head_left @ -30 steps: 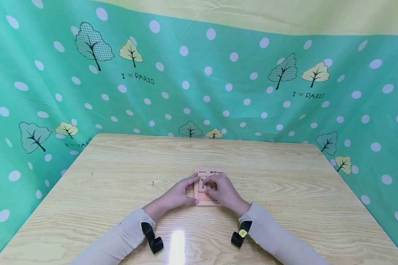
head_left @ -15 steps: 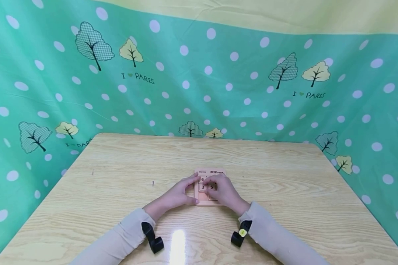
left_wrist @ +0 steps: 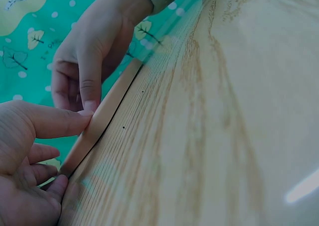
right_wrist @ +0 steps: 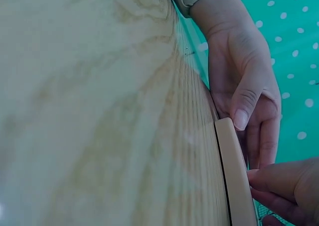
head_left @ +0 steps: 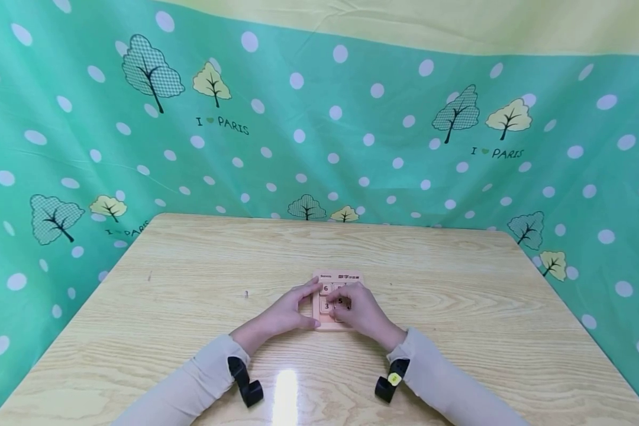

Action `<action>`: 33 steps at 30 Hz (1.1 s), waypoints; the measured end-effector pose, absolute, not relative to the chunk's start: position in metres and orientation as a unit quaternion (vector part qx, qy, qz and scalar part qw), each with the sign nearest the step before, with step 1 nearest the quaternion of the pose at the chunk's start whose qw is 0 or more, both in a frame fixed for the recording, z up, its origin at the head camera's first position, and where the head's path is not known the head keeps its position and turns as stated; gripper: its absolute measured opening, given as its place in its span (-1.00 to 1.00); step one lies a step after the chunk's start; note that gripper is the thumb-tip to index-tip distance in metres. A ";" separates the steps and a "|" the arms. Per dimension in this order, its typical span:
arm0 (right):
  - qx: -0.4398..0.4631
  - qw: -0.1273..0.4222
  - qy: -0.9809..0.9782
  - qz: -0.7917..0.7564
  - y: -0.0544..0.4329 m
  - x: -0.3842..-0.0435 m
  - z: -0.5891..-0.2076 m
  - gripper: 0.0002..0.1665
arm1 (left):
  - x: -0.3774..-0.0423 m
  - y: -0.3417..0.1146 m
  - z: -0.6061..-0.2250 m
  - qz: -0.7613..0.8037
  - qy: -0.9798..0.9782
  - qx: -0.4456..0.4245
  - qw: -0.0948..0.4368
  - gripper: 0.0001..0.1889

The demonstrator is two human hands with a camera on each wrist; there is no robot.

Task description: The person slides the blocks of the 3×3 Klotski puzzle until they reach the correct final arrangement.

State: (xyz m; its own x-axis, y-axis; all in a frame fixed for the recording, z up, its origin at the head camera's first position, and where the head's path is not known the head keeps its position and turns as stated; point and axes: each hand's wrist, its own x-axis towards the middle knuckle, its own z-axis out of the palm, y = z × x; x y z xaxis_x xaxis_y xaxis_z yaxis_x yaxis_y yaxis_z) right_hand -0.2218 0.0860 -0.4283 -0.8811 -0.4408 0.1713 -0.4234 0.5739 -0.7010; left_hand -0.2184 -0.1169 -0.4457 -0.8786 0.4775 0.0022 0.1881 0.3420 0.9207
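Head view: left fingers point(head_left: 306, 289) splayed against pink board point(head_left: 341, 327), right fingers point(head_left: 342, 289) (tips apart) over tiles point(head_left: 326, 306).

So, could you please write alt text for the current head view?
A person's left grip rests against the left edge of a pink number puzzle while the right grip is over its tiles, with 6, 3 and 5 readable. It lies on a wood-grain table before a green polka-dot cloth.
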 end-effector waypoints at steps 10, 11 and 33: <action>-0.254 0.027 0.881 -0.399 0.092 -0.213 -0.430 -0.79 | -0.218 -0.117 -0.445 0.535 0.808 0.209 0.131 -0.17; -0.254 0.029 0.881 -0.398 0.092 -0.213 -0.430 -0.79 | -0.218 -0.117 -0.445 0.535 0.808 0.208 0.131 -0.17; -0.262 -0.007 0.875 -0.407 0.087 -0.227 -0.426 -0.75 | -0.218 -0.117 -0.445 0.535 0.808 0.209 0.130 -0.15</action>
